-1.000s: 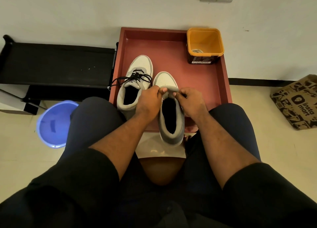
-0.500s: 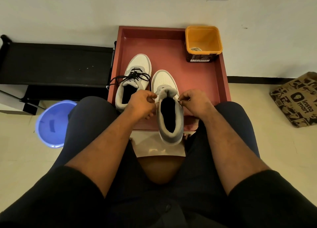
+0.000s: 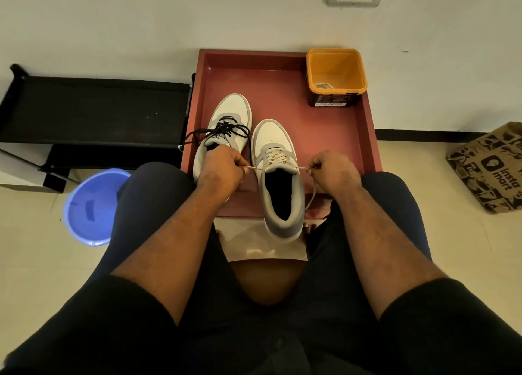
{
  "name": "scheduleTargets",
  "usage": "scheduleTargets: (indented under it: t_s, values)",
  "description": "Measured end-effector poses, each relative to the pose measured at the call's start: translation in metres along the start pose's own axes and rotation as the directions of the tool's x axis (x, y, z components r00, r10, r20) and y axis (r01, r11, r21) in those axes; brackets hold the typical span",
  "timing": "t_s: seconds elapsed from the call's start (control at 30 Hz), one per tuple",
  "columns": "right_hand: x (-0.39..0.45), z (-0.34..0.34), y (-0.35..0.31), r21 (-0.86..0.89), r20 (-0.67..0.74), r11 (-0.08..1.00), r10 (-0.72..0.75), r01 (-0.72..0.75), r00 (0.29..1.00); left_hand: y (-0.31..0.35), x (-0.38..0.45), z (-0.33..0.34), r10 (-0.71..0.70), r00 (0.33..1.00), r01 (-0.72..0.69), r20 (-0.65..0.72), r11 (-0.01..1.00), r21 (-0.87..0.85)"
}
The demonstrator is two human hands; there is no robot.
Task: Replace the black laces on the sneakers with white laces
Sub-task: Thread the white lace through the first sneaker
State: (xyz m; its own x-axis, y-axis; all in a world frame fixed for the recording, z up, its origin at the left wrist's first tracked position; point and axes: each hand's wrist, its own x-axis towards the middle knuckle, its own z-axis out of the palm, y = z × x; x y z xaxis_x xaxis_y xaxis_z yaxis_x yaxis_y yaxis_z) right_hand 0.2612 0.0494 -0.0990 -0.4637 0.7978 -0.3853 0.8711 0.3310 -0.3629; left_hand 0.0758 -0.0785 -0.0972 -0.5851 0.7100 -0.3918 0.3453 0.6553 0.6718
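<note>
Red tray (image 3: 364,137): 2 sneakers (image 3: 278,177), orange tub (image 3: 336,72) w/ lace inside.

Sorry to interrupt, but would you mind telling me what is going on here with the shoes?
A seated person is relacing sneakers on a red tray. The left hand and right hand each pinch one end of the white lace, drawn out sideways from the near sneaker. The far sneaker has its black lace in place.
</note>
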Motion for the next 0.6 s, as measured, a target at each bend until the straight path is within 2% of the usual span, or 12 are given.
scheduleTargets:
  t_s: [0.13,0.23,0.3,0.37,0.4,0.47,0.53,0.6]
  values:
    - [-0.002,-0.001,-0.002,-0.008,-0.009,0.999,0.041,-0.041,0.999,0.0,-0.001,-0.005,0.003,0.999,-0.002,-0.045,1.0,0.008]
    - [-0.002,0.003,-0.003,0.067,0.02,0.995,0.069,-0.07,0.997,0.004,-0.001,-0.009,0.034,0.999,-0.03,-0.028,0.991,0.131]
    - [-0.002,0.005,-0.003,0.256,0.013,0.961,0.102,-0.102,0.995,0.011,-0.004,-0.013,0.069,0.997,-0.06,-0.026,0.968,0.242]
    - [-0.002,0.004,-0.003,0.494,-0.029,0.862,0.142,-0.109,0.989,0.015,-0.01,-0.011,0.135,0.985,-0.094,-0.109,0.944,0.315]
    - [-0.002,0.002,-0.004,0.591,-0.066,0.803,0.151,-0.084,0.986,0.015,-0.012,-0.007,0.164,0.974,-0.113,-0.155,0.949,0.294]
    - [-0.003,-0.002,-0.005,0.668,-0.163,0.744,0.121,0.019,0.979,0.015,-0.015,0.004,0.147,0.967,-0.133,-0.207,0.988,0.081]
    - [-0.005,-0.005,-0.01,0.591,-0.279,0.792,0.022,0.154,0.96,0.016,-0.014,0.013,0.131,0.959,-0.166,-0.25,0.978,-0.123]
    - [-0.01,-0.007,-0.018,0.487,-0.38,0.818,-0.117,0.306,0.917,0.023,-0.012,0.015,0.169,0.939,-0.242,-0.298,0.944,-0.226]
